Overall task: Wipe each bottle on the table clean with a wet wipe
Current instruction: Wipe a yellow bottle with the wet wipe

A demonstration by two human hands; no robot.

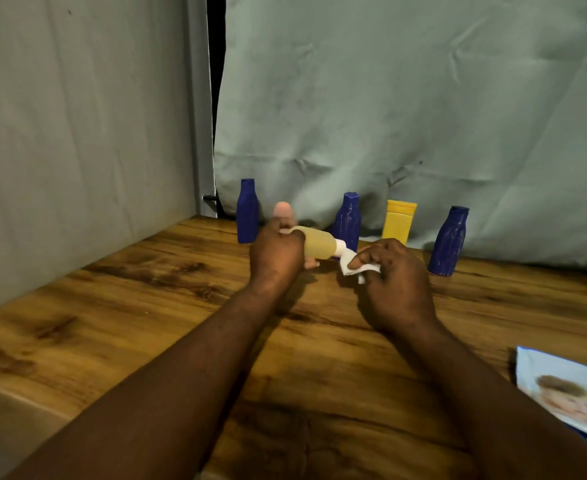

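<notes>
The left hand (275, 252) gripped the translucent amber plastic bottle (318, 244) sideways; the right hand (390, 271) pinched the white wet wipe (349, 266) at its cap. Next: wipe the body.

No text can be read for certain. The wipes pack (562, 386), lying at the right edge of the desk (146, 306), carries a printed photo. At its lower corner it has a blue strip with a few white letters, which are cut off by the edge of the frame and too blurred to make out.
</notes>
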